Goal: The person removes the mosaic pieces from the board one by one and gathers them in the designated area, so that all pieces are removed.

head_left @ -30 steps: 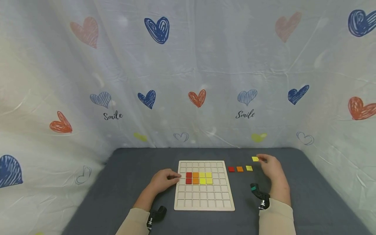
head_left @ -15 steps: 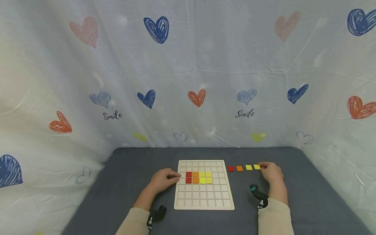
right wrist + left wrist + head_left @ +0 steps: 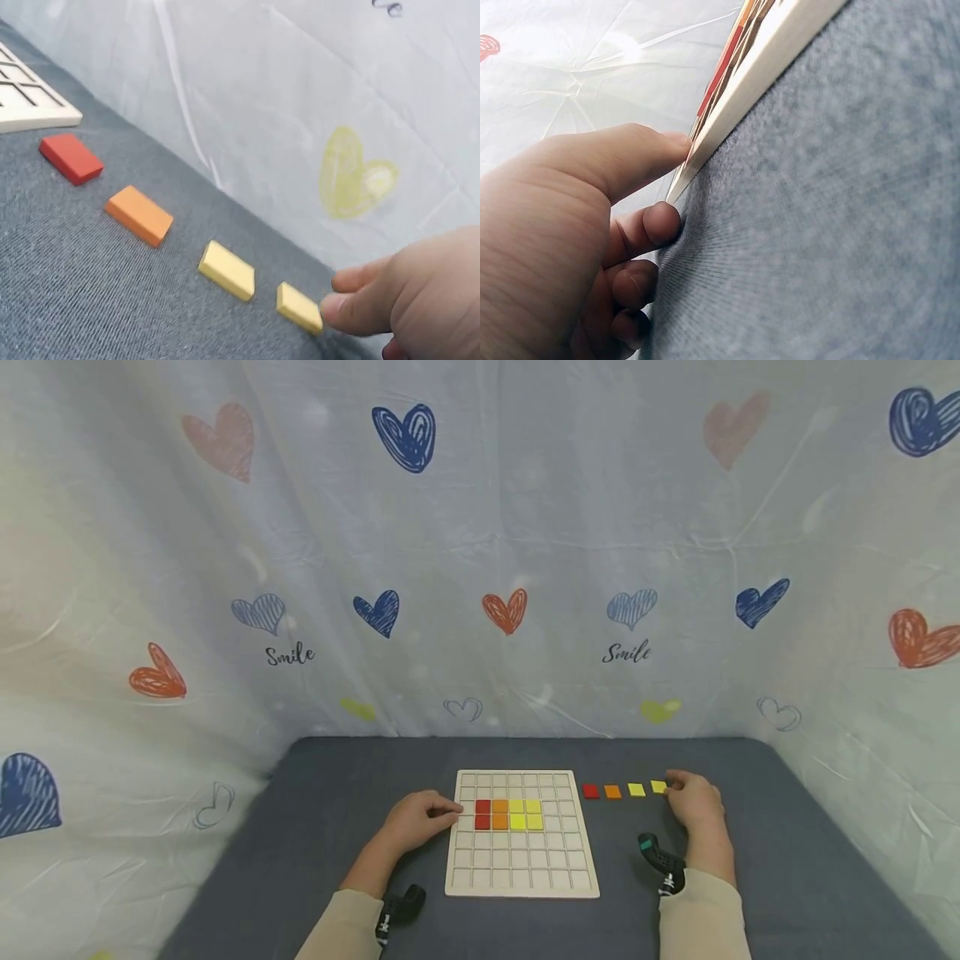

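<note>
A pale wooden grid board (image 3: 520, 883) lies flat on the dark table; its cells hold red, orange and yellow square tiles in two short rows. My left hand (image 3: 420, 820) rests at the board's left edge. In the left wrist view the thumb (image 3: 649, 154) touches the rim while the other fingers bend loosely beside it on the cloth. To the right of the board is a row of loose tiles: red (image 3: 591, 792), orange (image 3: 612, 792), yellow (image 3: 636, 790) and another yellow tile (image 3: 298, 307). My right hand (image 3: 694, 800) is at that last tile's right edge, its fingers not gripping it.
Grey cloth (image 3: 360, 768) covers the table. A white curtain (image 3: 435, 543) printed with hearts rises behind and on both sides. Each wrist carries a black camera mount, the right one (image 3: 662, 856) above the table.
My right hand has lowered a yellow tile to the right end of the loose row and let go, drawing slightly right. The left hand and board have stayed put.
</note>
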Demonstrator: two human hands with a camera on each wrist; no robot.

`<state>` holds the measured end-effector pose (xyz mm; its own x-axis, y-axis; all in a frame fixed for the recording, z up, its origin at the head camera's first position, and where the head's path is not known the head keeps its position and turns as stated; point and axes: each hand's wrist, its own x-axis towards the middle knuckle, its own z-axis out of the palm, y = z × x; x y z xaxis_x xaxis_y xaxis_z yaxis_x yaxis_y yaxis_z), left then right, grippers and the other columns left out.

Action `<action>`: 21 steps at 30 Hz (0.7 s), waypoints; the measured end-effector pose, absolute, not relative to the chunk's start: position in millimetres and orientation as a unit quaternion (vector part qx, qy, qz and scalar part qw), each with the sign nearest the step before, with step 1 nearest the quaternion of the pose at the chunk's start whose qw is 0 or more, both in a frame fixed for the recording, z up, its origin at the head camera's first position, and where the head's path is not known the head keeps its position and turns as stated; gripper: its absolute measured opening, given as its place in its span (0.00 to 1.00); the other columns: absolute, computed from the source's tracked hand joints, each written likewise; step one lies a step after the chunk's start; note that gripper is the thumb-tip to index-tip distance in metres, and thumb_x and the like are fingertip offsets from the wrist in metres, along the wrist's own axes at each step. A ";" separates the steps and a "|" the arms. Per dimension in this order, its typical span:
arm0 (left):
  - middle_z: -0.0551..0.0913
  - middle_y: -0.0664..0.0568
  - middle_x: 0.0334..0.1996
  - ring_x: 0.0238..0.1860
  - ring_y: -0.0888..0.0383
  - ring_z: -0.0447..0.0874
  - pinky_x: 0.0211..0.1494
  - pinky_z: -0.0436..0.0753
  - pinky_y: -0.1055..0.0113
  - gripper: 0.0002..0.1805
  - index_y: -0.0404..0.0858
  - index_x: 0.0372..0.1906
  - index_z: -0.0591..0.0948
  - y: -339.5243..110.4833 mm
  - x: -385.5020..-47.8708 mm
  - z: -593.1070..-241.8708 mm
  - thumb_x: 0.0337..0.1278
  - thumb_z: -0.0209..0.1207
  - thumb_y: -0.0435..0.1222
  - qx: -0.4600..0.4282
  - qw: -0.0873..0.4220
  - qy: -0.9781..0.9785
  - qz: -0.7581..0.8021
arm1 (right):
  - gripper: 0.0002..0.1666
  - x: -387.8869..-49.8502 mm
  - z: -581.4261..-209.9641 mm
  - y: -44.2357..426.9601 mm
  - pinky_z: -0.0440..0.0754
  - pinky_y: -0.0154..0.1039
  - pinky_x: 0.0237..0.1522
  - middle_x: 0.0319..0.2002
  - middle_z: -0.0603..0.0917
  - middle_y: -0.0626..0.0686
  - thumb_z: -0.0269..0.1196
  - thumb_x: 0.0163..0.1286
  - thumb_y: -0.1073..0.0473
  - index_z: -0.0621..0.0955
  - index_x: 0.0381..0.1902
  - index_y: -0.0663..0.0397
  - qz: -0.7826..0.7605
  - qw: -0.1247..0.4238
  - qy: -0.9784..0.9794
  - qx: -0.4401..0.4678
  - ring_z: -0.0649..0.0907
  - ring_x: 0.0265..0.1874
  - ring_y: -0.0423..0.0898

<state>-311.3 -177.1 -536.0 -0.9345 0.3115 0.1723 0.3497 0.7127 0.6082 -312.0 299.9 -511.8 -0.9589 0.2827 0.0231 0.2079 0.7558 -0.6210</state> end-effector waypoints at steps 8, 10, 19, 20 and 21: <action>0.79 0.64 0.31 0.30 0.64 0.72 0.37 0.75 0.64 0.08 0.51 0.45 0.93 -175.9 -310.1 -534.4 0.63 0.70 0.43 -0.178 0.034 -0.925 -0.333 | 0.28 -312.3 -491.5 286.2 0.75 0.63 0.52 0.57 0.77 0.72 0.57 0.80 0.56 0.73 0.69 0.70 0.341 0.082 -0.933 -0.084 0.76 0.55 0.69; 0.80 0.64 0.31 0.30 0.64 0.72 0.36 0.75 0.64 0.08 0.51 0.45 0.93 -175.8 -310.2 -534.1 0.63 0.70 0.43 -0.180 0.038 -0.925 -0.332 | 0.29 -312.3 -483.9 278.9 0.75 0.63 0.52 0.58 0.77 0.72 0.57 0.80 0.54 0.74 0.69 0.68 0.340 0.088 -0.934 -0.069 0.75 0.56 0.69; 0.79 0.64 0.30 0.30 0.64 0.72 0.36 0.74 0.64 0.07 0.52 0.44 0.93 -175.9 -310.0 -534.5 0.63 0.70 0.43 -0.178 0.037 -0.925 -0.334 | 0.27 -316.8 -463.6 235.7 0.70 0.67 0.57 0.54 0.80 0.67 0.60 0.79 0.52 0.79 0.66 0.65 0.333 0.142 -0.932 -0.001 0.72 0.59 0.68; 0.79 0.64 0.31 0.30 0.64 0.72 0.36 0.75 0.64 0.07 0.52 0.44 0.93 -175.9 -309.8 -534.7 0.63 0.70 0.43 -0.179 0.038 -0.924 -0.336 | 0.26 -317.3 -462.2 230.4 0.70 0.66 0.57 0.53 0.81 0.67 0.60 0.79 0.52 0.79 0.65 0.65 0.331 0.148 -0.932 0.007 0.72 0.59 0.68; 0.79 0.64 0.31 0.30 0.64 0.72 0.36 0.75 0.64 0.07 0.52 0.44 0.93 -176.0 -309.8 -534.9 0.64 0.70 0.44 -0.179 0.038 -0.923 -0.337 | 0.26 -318.0 -461.1 225.0 0.70 0.66 0.57 0.52 0.81 0.66 0.61 0.78 0.52 0.80 0.64 0.65 0.326 0.155 -0.932 0.014 0.73 0.59 0.68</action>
